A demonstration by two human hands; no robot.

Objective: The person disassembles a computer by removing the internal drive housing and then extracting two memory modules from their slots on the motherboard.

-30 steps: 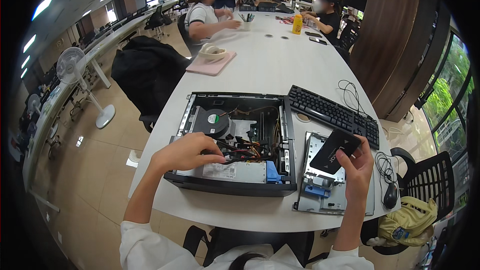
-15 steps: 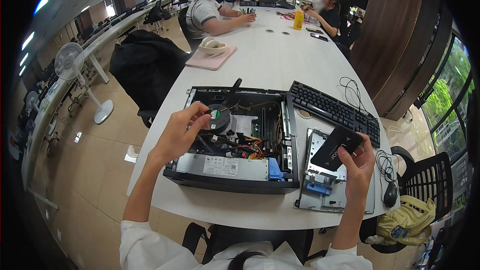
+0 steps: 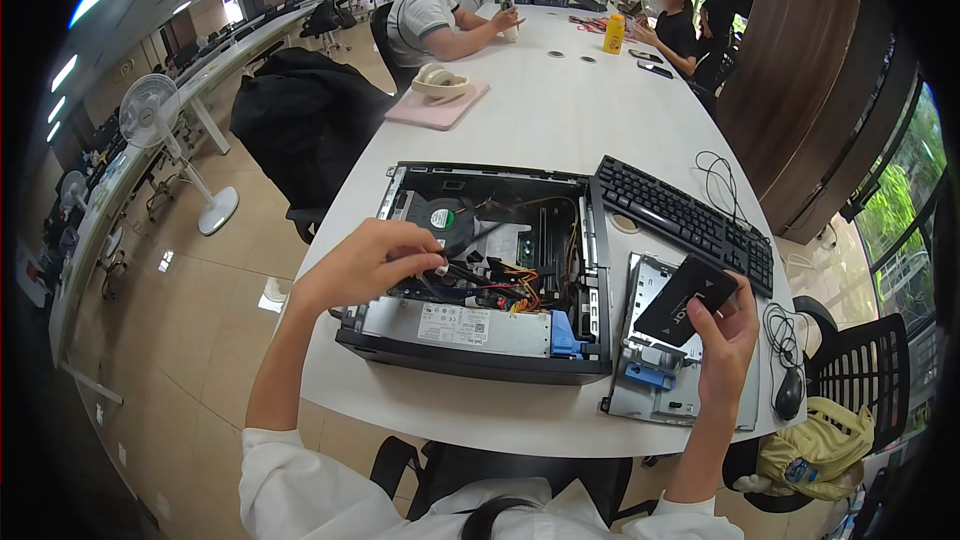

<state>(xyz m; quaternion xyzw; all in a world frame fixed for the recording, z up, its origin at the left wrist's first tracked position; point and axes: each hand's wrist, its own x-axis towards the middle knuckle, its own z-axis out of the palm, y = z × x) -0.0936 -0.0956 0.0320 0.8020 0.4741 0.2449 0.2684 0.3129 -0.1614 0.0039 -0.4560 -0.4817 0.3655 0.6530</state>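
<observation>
My left hand is over the open desktop computer case, its thumb and fingers pinched on a thin black cable. The cable's free end slants up to the right, blurred. Beneath it inside the case are a round black fan, a tangle of coloured wires and a silver power supply. My right hand grips a flat black solid-state drive by its right edge, thumb on top. The drive is held above the removed metal side panel.
A black keyboard lies right of the case, and a mouse with coiled cable sits near the table's right edge. Farther off are a pink laptop with white headphones and a yellow bottle. Several people are around the far end.
My left hand has moved right and down, closer to the case's inside. The cable end has swung from upright to a low slant. The view has shifted slightly; the drive stays in my right hand.
</observation>
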